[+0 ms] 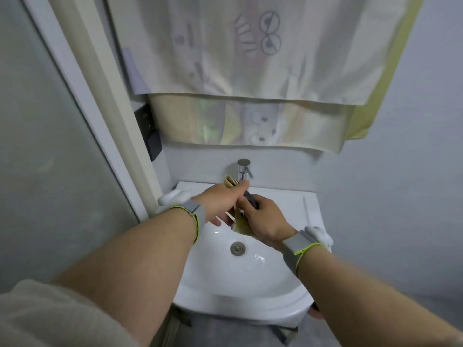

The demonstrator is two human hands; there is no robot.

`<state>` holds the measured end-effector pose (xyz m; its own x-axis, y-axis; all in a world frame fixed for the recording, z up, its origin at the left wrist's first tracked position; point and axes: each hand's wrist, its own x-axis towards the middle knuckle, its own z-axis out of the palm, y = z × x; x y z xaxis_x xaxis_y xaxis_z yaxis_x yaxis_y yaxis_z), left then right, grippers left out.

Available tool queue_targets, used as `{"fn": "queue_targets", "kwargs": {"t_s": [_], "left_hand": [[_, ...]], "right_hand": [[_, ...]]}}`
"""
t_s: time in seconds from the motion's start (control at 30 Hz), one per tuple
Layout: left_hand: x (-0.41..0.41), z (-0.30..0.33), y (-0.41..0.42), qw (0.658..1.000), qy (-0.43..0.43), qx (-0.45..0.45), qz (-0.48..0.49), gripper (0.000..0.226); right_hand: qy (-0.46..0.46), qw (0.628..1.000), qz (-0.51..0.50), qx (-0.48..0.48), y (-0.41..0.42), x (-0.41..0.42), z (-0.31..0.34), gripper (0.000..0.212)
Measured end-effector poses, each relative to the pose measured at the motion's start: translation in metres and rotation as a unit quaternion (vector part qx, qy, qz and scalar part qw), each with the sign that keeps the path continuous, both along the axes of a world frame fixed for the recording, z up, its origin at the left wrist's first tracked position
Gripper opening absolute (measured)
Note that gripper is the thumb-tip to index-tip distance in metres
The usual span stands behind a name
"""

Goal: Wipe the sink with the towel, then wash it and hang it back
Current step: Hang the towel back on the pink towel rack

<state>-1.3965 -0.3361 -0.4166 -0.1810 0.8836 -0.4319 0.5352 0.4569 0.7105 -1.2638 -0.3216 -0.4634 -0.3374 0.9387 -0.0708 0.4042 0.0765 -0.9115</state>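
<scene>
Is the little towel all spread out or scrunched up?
Scrunched up. The towel is bunched between the left hand and right hand over the sink, only folds poking out.

We see a pale curtain [250, 46] with faint cartoon prints hanging over the wall behind the basin, and a second, yellowish layer [250, 126] showing below its hem. A dark socket panel [149, 131] sits on the wall at the left, beside a cream vertical pipe [107, 96]. A chrome faucet [243, 169] stands upright at the back. Two white rounded objects rest on the ledge, one at the left [175, 196] and one at the right [318, 236]; we cannot tell what they are.
</scene>
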Motion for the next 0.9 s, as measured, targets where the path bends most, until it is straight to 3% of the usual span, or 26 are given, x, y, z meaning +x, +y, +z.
{"fn": "queue_targets", "kwargs": {"t_s": [0.17,0.3,0.5,0.63,0.73,0.9], "left_hand": [[-0.002,-0.001,-0.012,0.988,-0.071,0.109,0.086,0.025],[0.0,-0.009,-0.028,0.98,-0.098,0.138,0.109,0.02],[0.048,-0.005,-0.034,0.972,-0.168,0.149,0.07,0.018],[0.11,0.021,-0.029,0.958,-0.245,0.148,0.015,0.012],[0.157,0.042,-0.026,0.946,-0.288,0.147,-0.007,0.013],[0.264,0.068,-0.009,0.93,-0.338,0.133,-0.054,0.01]], "right_hand": [[0.068,0.997,0.023,-0.028,-0.038,-0.012,0.031,0.021],[0.079,0.996,0.031,-0.038,-0.067,-0.008,0.044,0.017],[-0.025,0.996,-0.081,-0.017,-0.073,0.056,0.042,0.056],[-0.033,0.982,-0.188,-0.001,-0.072,0.128,0.051,0.058],[-0.009,0.966,-0.258,-0.005,-0.071,0.176,0.061,0.06],[0.108,0.933,-0.342,-0.028,-0.073,0.285,0.089,0.073]]}}
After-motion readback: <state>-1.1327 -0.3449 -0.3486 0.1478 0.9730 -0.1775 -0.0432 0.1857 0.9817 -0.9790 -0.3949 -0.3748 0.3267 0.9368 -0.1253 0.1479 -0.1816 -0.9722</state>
